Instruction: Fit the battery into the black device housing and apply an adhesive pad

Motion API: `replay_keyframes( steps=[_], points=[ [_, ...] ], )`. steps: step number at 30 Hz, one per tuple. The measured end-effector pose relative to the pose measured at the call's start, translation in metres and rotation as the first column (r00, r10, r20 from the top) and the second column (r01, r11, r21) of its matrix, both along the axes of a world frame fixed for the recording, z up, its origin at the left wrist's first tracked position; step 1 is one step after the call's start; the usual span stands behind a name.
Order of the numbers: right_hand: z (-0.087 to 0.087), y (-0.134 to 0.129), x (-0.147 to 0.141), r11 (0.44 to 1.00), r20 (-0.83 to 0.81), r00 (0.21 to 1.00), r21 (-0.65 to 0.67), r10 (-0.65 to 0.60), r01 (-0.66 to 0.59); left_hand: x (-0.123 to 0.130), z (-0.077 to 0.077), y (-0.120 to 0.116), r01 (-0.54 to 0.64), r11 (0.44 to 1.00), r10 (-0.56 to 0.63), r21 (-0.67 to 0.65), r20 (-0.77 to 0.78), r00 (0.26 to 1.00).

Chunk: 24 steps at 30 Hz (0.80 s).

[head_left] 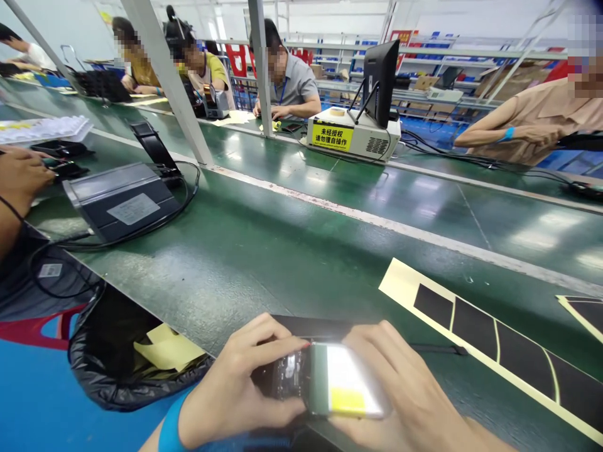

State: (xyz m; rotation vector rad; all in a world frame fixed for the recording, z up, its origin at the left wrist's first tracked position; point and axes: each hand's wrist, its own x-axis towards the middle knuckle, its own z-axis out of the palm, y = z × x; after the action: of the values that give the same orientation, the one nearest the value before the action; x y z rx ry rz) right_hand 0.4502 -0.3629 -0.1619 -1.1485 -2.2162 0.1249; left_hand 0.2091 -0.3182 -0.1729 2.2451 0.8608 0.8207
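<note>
Both hands are at the bottom middle of the head view, around a small flat device (320, 380) with a dark left part and a shiny white and yellow right part. My left hand (240, 380), with a blue band at the wrist, grips its left end between thumb and fingers. Around the right end, my right hand (400, 383) is wrapped, slightly blurred. A dark flat item lies behind and under the device, mostly hidden. To the right, a cream backing strip (400, 276) carries several black rectangular stickers (518, 351).
A grey box-shaped machine (127, 201) with cables stands left on the green table (282, 251). Below it hangs a black bin bag (103, 351) with yellow paper. A co-worker's hand (23, 176) is far left. A monitor (377, 81) and several people are across the table.
</note>
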Motion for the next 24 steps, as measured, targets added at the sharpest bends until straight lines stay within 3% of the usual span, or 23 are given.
replay_keyframes(
  steps=[10,16,19,24],
  points=[
    [-0.011,0.004,0.009,0.994,0.176,0.981,0.06,0.085,-0.097,0.0,-0.002,-0.004,0.021,1.0,-0.022,0.01,0.081,0.996],
    [-0.017,0.007,0.011,0.984,0.189,0.974,0.102,0.127,-0.148,0.001,-0.003,-0.006,0.028,0.999,-0.031,0.035,0.092,0.995],
    [-0.016,0.007,0.011,0.985,0.209,0.969,0.087,0.13,-0.151,-0.002,0.001,-0.007,0.033,0.999,-0.034,0.03,0.018,0.999],
    [-0.009,0.009,0.009,0.986,0.238,0.96,0.039,0.149,-0.162,-0.012,0.019,-0.013,0.004,0.999,0.006,0.038,-0.268,0.963]
  ],
)
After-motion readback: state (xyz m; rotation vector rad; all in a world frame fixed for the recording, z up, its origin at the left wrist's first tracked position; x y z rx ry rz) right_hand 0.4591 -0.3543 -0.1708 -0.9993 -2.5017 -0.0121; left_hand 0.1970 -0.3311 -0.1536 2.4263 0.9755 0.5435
